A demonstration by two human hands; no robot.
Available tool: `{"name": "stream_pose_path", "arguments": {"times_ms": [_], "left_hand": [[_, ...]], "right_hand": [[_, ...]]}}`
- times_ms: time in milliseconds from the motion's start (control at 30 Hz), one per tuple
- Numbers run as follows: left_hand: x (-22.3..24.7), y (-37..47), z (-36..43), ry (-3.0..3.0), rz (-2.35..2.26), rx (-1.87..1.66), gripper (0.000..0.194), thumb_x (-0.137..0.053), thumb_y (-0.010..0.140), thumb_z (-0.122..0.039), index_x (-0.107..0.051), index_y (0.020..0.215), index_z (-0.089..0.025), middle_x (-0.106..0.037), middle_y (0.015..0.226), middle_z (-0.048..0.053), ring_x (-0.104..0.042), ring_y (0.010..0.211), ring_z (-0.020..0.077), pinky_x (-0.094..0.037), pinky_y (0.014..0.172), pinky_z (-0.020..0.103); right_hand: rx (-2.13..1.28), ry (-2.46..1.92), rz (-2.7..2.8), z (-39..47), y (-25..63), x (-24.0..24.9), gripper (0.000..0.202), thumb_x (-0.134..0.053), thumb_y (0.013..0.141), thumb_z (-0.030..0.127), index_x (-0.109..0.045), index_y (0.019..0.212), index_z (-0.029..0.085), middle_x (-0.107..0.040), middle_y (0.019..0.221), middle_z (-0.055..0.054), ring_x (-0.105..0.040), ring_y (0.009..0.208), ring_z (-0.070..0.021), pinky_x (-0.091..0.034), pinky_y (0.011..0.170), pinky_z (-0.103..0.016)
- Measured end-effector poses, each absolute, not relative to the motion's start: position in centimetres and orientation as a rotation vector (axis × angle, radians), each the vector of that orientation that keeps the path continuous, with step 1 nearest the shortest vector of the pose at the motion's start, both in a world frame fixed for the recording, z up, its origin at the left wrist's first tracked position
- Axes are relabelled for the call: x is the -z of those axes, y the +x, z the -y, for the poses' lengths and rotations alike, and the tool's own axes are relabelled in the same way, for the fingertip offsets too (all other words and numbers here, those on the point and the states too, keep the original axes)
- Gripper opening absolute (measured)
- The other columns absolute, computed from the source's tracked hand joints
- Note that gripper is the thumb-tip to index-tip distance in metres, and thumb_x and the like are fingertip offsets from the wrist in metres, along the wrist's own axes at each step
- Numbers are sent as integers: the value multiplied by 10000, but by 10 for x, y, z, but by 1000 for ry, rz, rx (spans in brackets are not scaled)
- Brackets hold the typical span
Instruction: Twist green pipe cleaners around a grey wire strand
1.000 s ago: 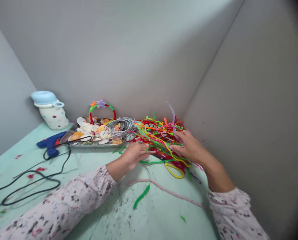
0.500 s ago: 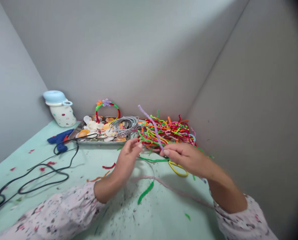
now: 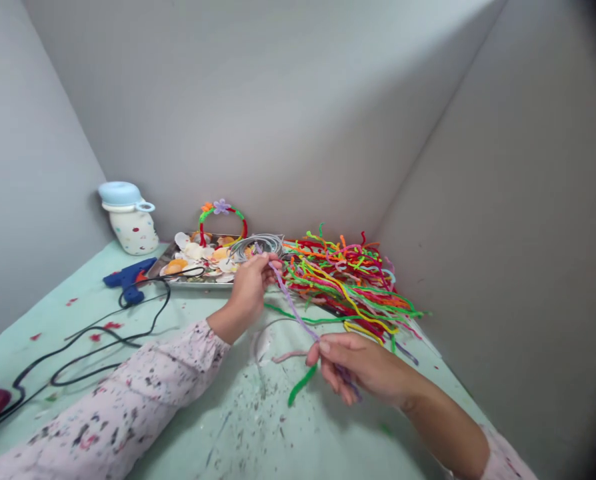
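A purple pipe cleaner [image 3: 296, 312] stretches slantwise between my two hands above the table. Its upper end is pinched in my left hand [image 3: 253, 283], by the coil of silver wire [image 3: 258, 245]. Lower down and to the right, my right hand [image 3: 358, 367] grips it between thumb and fingers, with its lower tip showing beneath the hand. Under the right hand lies a short green pipe cleaner piece [image 3: 302, 387]; a pink pipe cleaner [image 3: 289, 357] is partly hidden by the fingers. A heap of many-coloured pipe cleaners [image 3: 348, 273] spreads behind my hands.
At the back stands a metal tray [image 3: 203, 285] of shells, with a decorated pipe-cleaner ring [image 3: 247, 229] upright at it. Leftward are a blue glue gun [image 3: 131, 277], its black cable [image 3: 81, 330] and a white bottle [image 3: 133, 230] with a blue lid. Grey walls enclose the table.
My left hand has moved up and closed on the purple pipe cleaner's upper end. My right hand has come down toward me, so the pipe cleaner now runs between both hands.
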State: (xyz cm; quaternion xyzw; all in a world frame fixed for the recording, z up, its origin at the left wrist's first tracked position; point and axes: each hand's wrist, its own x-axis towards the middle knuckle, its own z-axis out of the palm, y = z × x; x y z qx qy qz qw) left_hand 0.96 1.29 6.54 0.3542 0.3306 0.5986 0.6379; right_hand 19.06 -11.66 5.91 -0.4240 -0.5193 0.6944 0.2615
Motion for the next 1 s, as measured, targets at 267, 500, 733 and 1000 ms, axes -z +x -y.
{"name": "stream_pose_path", "arguments": {"times_ms": [267, 500, 733, 1000], "left_hand": [[-56, -3, -46, 815, -823, -1436, 179, -539, 778, -241, -612, 877, -112, -628, 608, 16, -550, 477, 93, -374, 455, 188], [-59, -10, -50, 843, -834, -1427, 203, -516, 781, -278, -613, 850, -113, -617, 586, 12, -550, 453, 98, -384, 435, 193], [-66, -17, -56, 771, -817, -1441, 160, -505, 740, -220, -612, 759, -102, -613, 564, 19, -543, 445, 92, -398, 424, 182], [-77, -29, -67, 576, -759, -1480, 145, -464, 736, -128, -597, 683, -105, -581, 517, 19, -518, 429, 81, -414, 417, 162]], "right_hand": [[-1832, -1144, 1074, 127, 163, -23, 426, -480, 886, 514, -610, 851, 110, -556, 478, 24, -436, 304, -51, -308, 319, -141], [-1946, -1103, 1143, 132, 155, -9, 472, -467, 885, 542, -611, 802, 101, -543, 430, 23, -400, 266, -40, -286, 297, -125], [-1993, -1041, 1168, 136, 159, -5, 480, -470, 885, 548, -620, 859, 93, -536, 424, 35, -383, 262, -35, -303, 298, -122], [-1943, -1027, 1122, 134, 160, -13, 435, -502, 884, 504, -633, 842, 91, -486, 366, 60, -307, 227, -29, -226, 257, -121]]}}
